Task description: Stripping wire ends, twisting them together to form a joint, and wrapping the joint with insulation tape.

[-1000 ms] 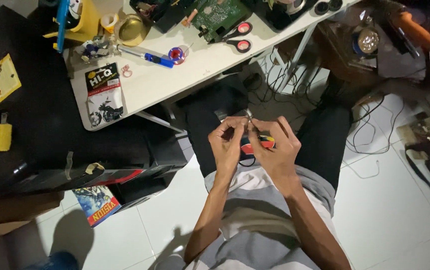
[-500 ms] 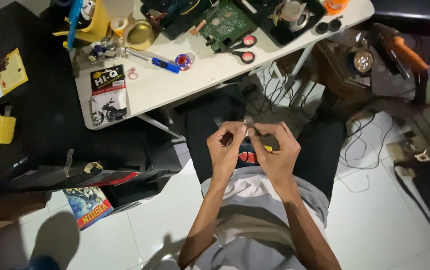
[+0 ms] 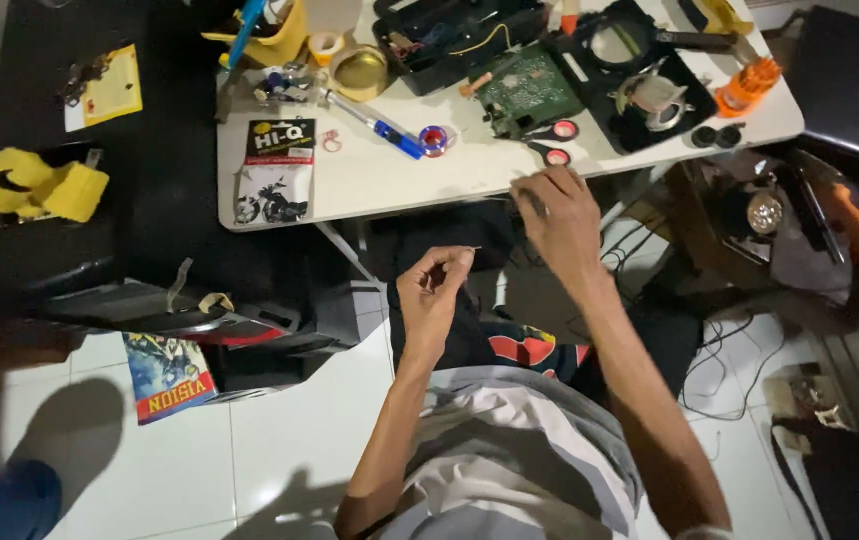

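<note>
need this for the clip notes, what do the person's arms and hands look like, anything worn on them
Both arms are bare from the hands up past the elbows. The left hand and the right hand wear no gloves; no watch or band shows. The only clothing near them is a grey shirt over the torso.

The floor (image 3: 279,440) is laid with pale, glossy white tiles, and dark shadows fall across it at the lower left. A white worktop (image 3: 369,190) stands at the top of the view on thin metal legs (image 3: 349,255), its surface brightly lit while the space beneath it stays dim. To the left sits a large black piece of furniture (image 3: 164,190) with a dark, flat top. A tangle of black cables (image 3: 719,360) runs over the tiles at the right, near dark boxes (image 3: 844,75) stacked in the corner. The light comes from above and leaves the edges of the room in gloom.
</note>
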